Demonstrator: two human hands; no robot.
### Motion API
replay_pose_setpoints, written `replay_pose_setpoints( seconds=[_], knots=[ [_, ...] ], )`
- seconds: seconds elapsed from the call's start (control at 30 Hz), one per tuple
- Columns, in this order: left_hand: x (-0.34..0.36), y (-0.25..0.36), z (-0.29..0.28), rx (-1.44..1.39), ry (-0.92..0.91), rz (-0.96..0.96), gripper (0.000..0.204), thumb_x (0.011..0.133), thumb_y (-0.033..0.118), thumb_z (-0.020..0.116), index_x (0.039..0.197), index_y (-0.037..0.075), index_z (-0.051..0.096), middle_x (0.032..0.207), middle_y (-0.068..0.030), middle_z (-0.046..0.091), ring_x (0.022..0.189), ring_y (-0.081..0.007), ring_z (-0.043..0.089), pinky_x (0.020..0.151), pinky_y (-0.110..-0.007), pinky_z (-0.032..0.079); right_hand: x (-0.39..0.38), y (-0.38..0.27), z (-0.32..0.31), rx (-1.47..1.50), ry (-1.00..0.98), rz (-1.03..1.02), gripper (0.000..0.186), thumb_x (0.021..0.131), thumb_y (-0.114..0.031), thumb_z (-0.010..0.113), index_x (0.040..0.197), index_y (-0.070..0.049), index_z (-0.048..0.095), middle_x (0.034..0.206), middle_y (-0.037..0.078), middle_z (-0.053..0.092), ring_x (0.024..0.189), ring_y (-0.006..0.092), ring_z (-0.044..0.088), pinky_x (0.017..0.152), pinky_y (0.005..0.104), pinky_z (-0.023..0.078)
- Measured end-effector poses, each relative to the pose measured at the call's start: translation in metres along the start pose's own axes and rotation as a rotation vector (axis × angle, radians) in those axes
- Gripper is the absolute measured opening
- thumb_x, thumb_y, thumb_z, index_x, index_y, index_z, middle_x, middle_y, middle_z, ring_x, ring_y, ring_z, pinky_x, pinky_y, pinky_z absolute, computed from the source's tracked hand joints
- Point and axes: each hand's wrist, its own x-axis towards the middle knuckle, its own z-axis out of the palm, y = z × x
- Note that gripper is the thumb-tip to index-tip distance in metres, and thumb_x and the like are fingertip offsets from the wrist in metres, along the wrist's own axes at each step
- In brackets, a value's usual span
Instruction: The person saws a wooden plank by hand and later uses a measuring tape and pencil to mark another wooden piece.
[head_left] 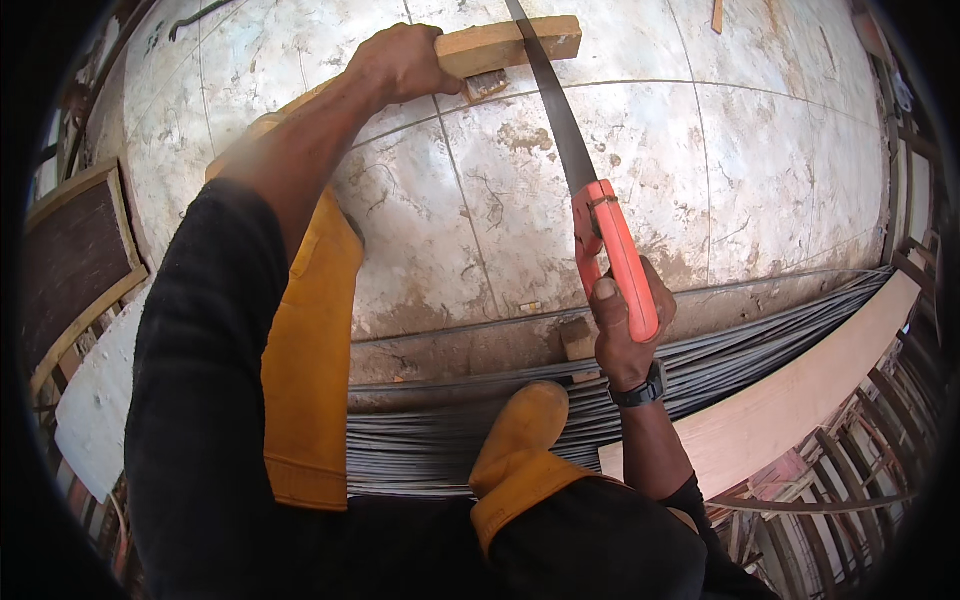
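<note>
A hand saw (565,135) with a red handle is gripped by my right hand (630,325), fingers wrapped round the handle. Its dark blade points away from me and lies across a wooden beam (555,38) near the beam's right end. My left hand (405,65) is closed over the beam, left of the blade, with the thumb on the near side. Beneath the beam, beside my left thumb, sits a small block (486,86). The beam runs back under my left forearm, which hides part of it.
Stained pale floor tiles (620,120) lie under the work. A bundle of thin metal rods (400,450) stretches across near my yellow boots (530,420). On the right is a long plank (780,410), with a dark framed panel (80,260) at the left.
</note>
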Motion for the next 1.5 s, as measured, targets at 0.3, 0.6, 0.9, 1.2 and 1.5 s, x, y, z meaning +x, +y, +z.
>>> replay_pose_setpoints(
  seconds=[0.3,0.6,0.9,1.2,1.5],
  knots=[
    [0.008,0.002,0.003,-0.106,-0.045,0.024,0.066,0.066,0.040,0.081,0.117,0.001,0.068,0.101,-0.0193,0.073,0.092,-0.0312,0.070,0.087,-0.039,0.054,-0.017,0.033,-0.011,-0.040,0.019,-0.072,0.038,0.088,-0.037,0.069,0.087,0.001,0.062,0.064,0.008,0.056,0.053,0.0191,0.055,0.052,0.0317,0.043],
    [0.006,0.005,0.004,0.005,0.006,0.012,0.066,0.065,0.049,0.082,0.115,0.007,0.070,0.104,-0.0146,0.073,0.097,-0.0309,0.070,0.089,-0.041,0.055,-0.052,-0.007,-0.030,0.011,0.044,-0.097,0.032,0.088,-0.031,0.071,0.085,0.000,0.061,0.063,0.006,0.056,0.052,0.0143,0.050,0.051,0.0289,0.041],
    [-0.008,0.018,0.011,0.107,0.093,0.013,0.057,0.072,0.046,0.077,0.114,0.009,0.067,0.099,-0.0146,0.073,0.096,-0.0308,0.070,0.087,-0.041,0.056,-0.012,-0.068,-0.024,0.019,-0.046,0.073,0.021,0.087,-0.014,0.070,0.098,0.003,0.064,0.066,0.006,0.058,0.056,0.0111,0.053,0.055,0.0265,0.044],
    [-0.010,0.015,0.008,0.110,0.073,0.016,0.058,0.073,0.046,0.075,0.116,0.009,0.066,0.099,-0.0168,0.073,0.093,-0.0326,0.070,0.085,-0.043,0.055,-0.011,-0.083,-0.027,0.181,-0.077,0.214,0.019,0.087,-0.013,0.072,0.091,0.004,0.062,0.066,0.002,0.056,0.061,0.0040,0.048,0.053,0.0253,0.040],
    [-0.004,0.035,0.008,0.173,0.053,-0.006,0.057,0.074,0.049,0.075,0.112,0.007,0.066,0.093,-0.0166,0.073,0.090,-0.0326,0.071,0.082,-0.043,0.056,-0.025,-0.070,-0.041,0.268,-0.069,0.337,0.017,0.085,-0.012,0.073,0.089,0.003,0.067,0.066,0.004,0.060,0.058,0.0084,0.055,0.055,0.0278,0.045]
  ],
)
